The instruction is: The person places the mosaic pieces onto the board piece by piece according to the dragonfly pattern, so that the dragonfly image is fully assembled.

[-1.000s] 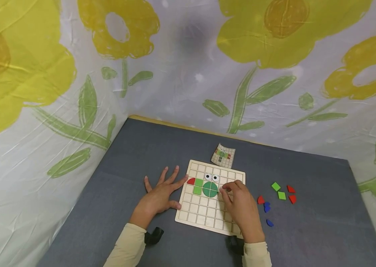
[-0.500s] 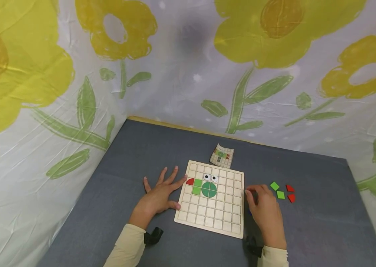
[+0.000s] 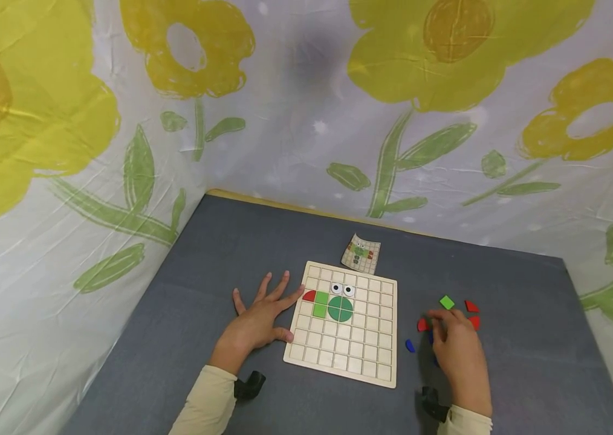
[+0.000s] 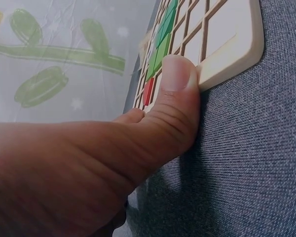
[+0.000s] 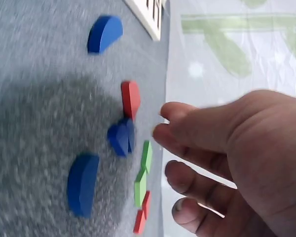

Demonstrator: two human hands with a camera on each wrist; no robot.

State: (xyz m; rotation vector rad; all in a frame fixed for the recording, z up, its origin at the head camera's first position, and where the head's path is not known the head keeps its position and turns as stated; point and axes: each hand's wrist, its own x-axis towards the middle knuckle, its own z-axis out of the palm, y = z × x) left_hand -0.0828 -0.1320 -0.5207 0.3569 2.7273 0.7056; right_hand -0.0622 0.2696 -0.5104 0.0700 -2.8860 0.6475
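My left hand (image 3: 252, 326) lies with fingers spread at the left edge of the wooden grid board (image 3: 361, 362). In the left wrist view its thumb (image 4: 177, 89) rests on the board's rim. The board bears a red quarter piece (image 3: 309, 296), light green squares (image 3: 320, 304), a dark green circle of pieces (image 3: 340, 309) and two eye pieces (image 3: 342, 289). My right hand (image 3: 459, 350) hovers over the loose pieces, fingers loosely bent, nothing visible between them. Near it lie a red piece (image 5: 130, 98), paired blue pieces (image 5: 121, 138) and a blue half-round piece (image 5: 82, 185).
A picture card (image 3: 361, 254) of the pattern lies behind the board. Another blue piece (image 3: 410, 345) lies just right of the board. Light green squares (image 5: 140, 187) and red pieces (image 5: 142, 215) lie farther right. A flower-printed cloth (image 3: 285, 151) hangs behind the dark table (image 3: 263, 241).
My right hand has moved right from the board to over the loose pieces. A blue piece now lies by the board's right edge. The left hand keeps its place.
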